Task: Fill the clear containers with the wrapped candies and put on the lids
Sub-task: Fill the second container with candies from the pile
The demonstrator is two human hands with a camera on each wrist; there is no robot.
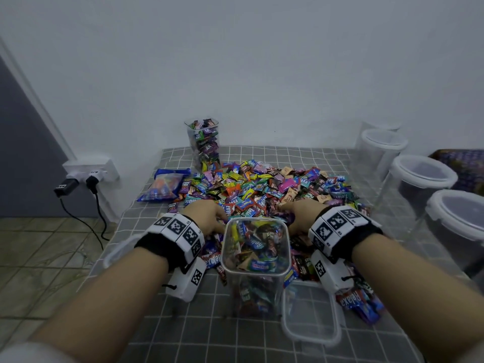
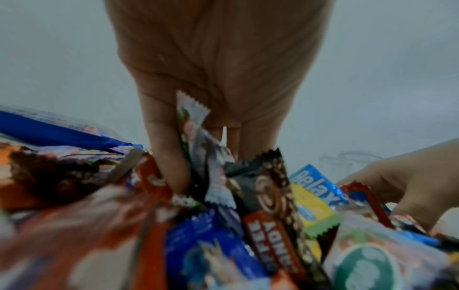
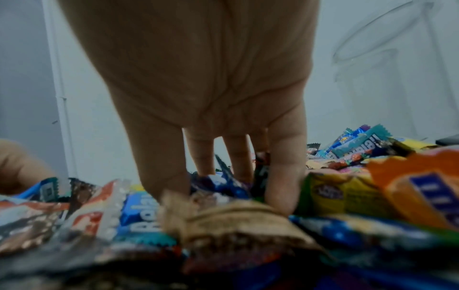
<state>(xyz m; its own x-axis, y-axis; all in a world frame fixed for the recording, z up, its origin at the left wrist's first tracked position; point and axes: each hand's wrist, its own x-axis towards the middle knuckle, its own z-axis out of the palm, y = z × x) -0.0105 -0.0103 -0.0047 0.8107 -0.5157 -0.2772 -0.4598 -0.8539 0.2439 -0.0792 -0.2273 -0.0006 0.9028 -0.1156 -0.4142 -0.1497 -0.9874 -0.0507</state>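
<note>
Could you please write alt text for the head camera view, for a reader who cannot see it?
Both hands, left hand and right hand, dig into a pile of wrapped candies behind an open, nearly full clear container on a grey checked cloth. A lid lies to its right; another candy-filled container stands by the wall.

You can read "Relax" on a blue candy wrapper [image 2: 320, 184] at right, and on several wrappers [image 1: 251, 208] mid-frame.

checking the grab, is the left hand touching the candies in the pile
Touching. The left wrist view shows the left hand with its fingers pushed down among the candies, a wrapper caught between them.
</note>
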